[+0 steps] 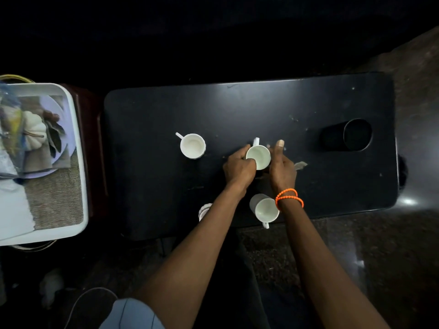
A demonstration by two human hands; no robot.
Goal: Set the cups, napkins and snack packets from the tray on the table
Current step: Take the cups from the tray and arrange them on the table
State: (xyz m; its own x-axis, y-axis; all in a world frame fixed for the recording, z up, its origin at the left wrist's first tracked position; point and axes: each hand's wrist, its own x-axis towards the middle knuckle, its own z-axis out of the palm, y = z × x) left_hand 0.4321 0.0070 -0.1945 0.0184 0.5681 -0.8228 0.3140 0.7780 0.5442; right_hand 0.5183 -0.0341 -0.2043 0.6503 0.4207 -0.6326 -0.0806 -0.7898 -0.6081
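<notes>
A white cup [259, 156] stands on the black table [249, 105], handle pointing away from me. My left hand [238, 168] grips its left side and my right hand [282, 168] cups its right side, thumb raised. Another white cup [193, 146] stands to the left. A third cup [264, 208] sits near the front edge under my right wrist. A fourth cup [204, 211] is mostly hidden by my left forearm. The white tray [77, 138] at the left holds a napkin [14, 210] and clear snack packets [9, 129].
A black tumbler [349, 135] lies on its side at the table's right. A scrap of paper [300, 165] lies by my right hand. The tray rests on a dark red stand [91, 129] left of the table. A cable [95, 290] runs on the floor.
</notes>
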